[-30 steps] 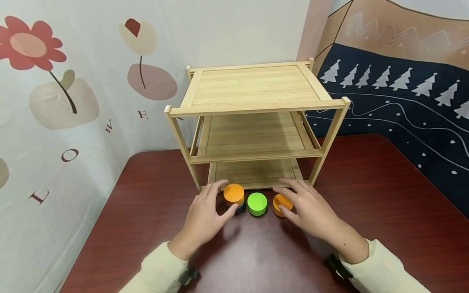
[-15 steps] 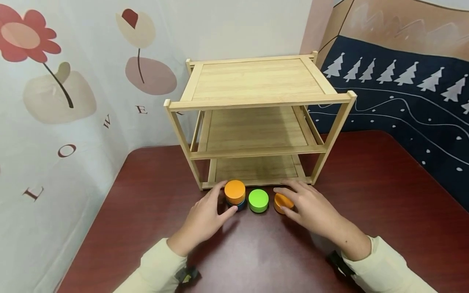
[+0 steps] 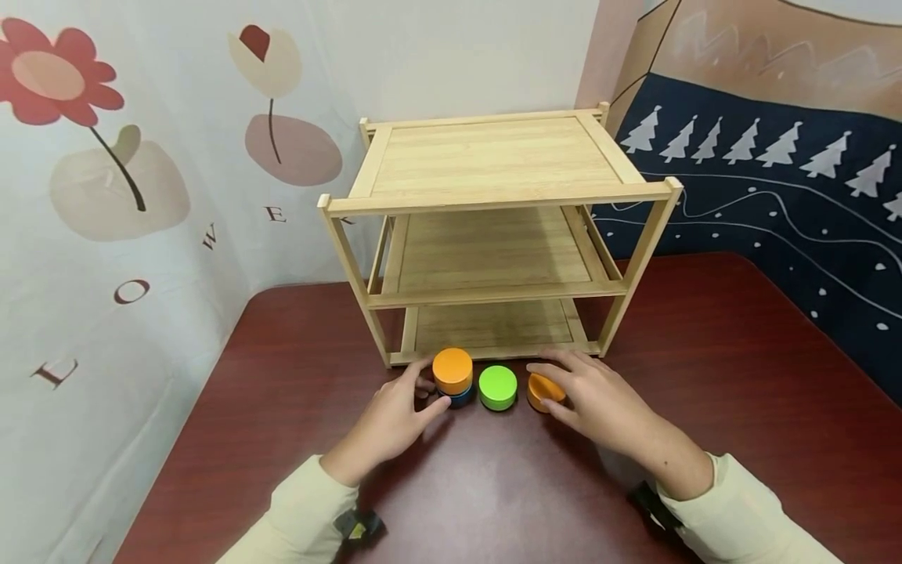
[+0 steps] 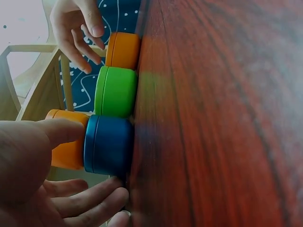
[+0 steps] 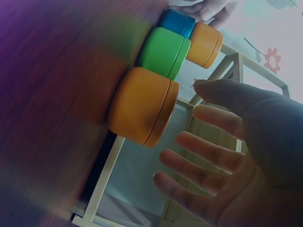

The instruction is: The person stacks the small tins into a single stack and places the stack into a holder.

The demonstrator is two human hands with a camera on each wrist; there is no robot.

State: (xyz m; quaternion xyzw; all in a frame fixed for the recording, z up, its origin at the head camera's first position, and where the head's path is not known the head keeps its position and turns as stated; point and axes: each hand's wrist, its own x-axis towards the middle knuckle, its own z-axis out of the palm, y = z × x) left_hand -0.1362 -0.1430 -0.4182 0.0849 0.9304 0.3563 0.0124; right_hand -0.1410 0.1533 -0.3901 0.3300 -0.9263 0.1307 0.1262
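Observation:
A round orange tin stands on a blue tin. My left hand is around the left side of this stack, thumb in front and fingers behind; in the left wrist view the thumb overlaps the orange tin and the fingertips lie close to the blue tin's base. To the right stands a green tin, then another orange tin. My right hand hovers over that last tin with fingers spread; the right wrist view shows its palm and fingers apart from the tin.
A three-tier wooden shelf stands just behind the tins on the dark red table. Printed wall cloths hang to the left and behind, one with flowers, one with white trees.
My left fingers have drawn in a little lower along the stack. The right hand keeps its place over the right orange tin. The head view has shifted slightly; the tins stand as before.

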